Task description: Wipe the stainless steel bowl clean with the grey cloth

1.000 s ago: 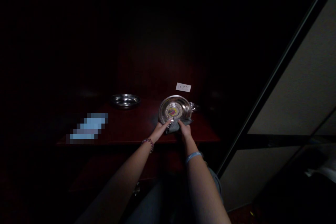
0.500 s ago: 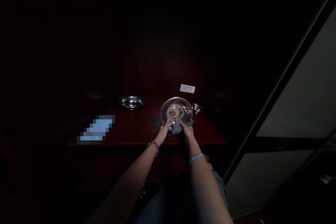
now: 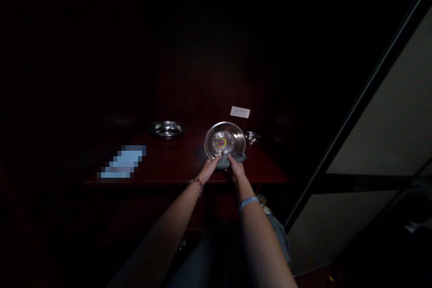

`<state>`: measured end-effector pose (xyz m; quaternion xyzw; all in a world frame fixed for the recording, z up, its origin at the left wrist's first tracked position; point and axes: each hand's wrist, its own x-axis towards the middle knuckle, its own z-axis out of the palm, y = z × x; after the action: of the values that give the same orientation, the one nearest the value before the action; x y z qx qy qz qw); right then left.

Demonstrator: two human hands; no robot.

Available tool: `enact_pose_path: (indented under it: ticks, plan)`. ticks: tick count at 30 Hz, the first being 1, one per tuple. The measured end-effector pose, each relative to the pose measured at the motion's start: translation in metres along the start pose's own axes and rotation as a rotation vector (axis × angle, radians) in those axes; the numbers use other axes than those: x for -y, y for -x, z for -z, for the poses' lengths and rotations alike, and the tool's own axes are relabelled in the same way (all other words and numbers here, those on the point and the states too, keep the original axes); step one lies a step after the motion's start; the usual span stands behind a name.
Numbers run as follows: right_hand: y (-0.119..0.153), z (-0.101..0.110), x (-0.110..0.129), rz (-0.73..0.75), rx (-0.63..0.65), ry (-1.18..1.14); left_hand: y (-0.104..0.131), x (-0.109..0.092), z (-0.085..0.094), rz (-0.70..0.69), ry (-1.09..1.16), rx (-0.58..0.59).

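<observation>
Head view: your left hand point(image 3: 208, 169) and right hand point(image 3: 237, 168) grip a steel bowl point(image 3: 225, 137) (tilted toward you, sticker point(image 3: 221, 143) showing) and a gray cloth point(image 3: 225, 161) above the red tabletop point(image 3: 168, 162), right of center; a second bowl point(image 3: 167, 131) sits near its back-left corner.

we see a silver bowl point(image 3: 228, 137) with a yellow-and-pink sticker point(image 3: 221, 143), a grey cloth point(image 3: 223, 162), a dark red tabletop point(image 3: 172, 162), a pale blue wristband point(image 3: 249, 203), a white socket plate point(image 3: 240, 112).
</observation>
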<state>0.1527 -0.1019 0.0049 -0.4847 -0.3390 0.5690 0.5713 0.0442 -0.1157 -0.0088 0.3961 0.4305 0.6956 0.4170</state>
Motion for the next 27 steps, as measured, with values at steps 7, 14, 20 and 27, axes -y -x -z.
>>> enact_pose_path:
  ticks: [7, 14, 20, 27]
  plan:
    - [0.0, 0.006, 0.009, 0.034, -0.018, 0.062, -0.003, 0.003, 0.004, 0.045, -0.019, -0.12]
    - [-0.013, 0.021, 0.017, 0.084, -0.023, 0.122, 0.006, -0.011, 0.012, 0.089, -0.152, -0.271]
    - [-0.015, 0.022, 0.013, 0.105, -0.028, 0.1, 0.005, -0.006, 0.006, -0.065, 0.049, -0.104]
    - [-0.017, 0.02, 0.007, 0.09, -0.07, 0.09, 0.003, -0.003, 0.003, -0.099, -0.011, 0.091]
